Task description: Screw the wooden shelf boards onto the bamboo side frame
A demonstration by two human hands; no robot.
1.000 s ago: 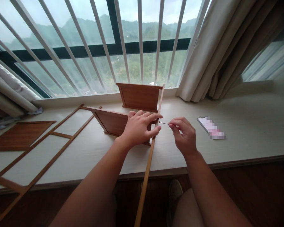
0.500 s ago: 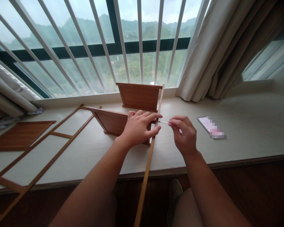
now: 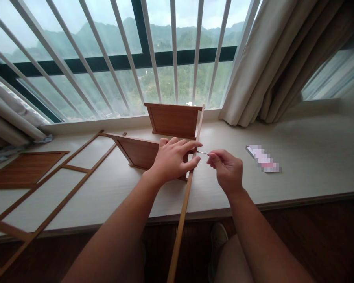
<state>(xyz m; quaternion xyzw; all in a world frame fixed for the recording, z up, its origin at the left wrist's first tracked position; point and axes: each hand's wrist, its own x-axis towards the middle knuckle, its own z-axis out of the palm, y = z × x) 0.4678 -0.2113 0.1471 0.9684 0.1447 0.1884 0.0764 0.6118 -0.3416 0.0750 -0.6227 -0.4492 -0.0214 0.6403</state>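
My left hand [image 3: 174, 160] lies over the right end of a brown wooden panel [image 3: 141, 151], gripping it against a long wooden strip [image 3: 183, 208]. Its forefinger and thumb reach to either side of the joint. In my right hand [image 3: 227, 169] a slim metal hex key [image 3: 203, 152] is pinched between thumb and fingers. The key's far tip meets the strip beside my left fingertips. Its grip end is hidden in my hand. Farther back, a second wooden panel [image 3: 174, 121] stands upright at the same strip.
A ladder-like wooden frame [image 3: 76, 168] lies at the left, over the sill's front edge, near a flat wooden panel [image 3: 26, 169]. On the pale sill [image 3: 312, 157] to the right rests a phone [image 3: 262, 158]. Window bars [image 3: 175, 59] and a curtain [image 3: 253, 78] stand behind.
My right hand has turned slightly at the wrist, its fingers shifting a little left and down around the hex key. My left hand and the panels stay in place.
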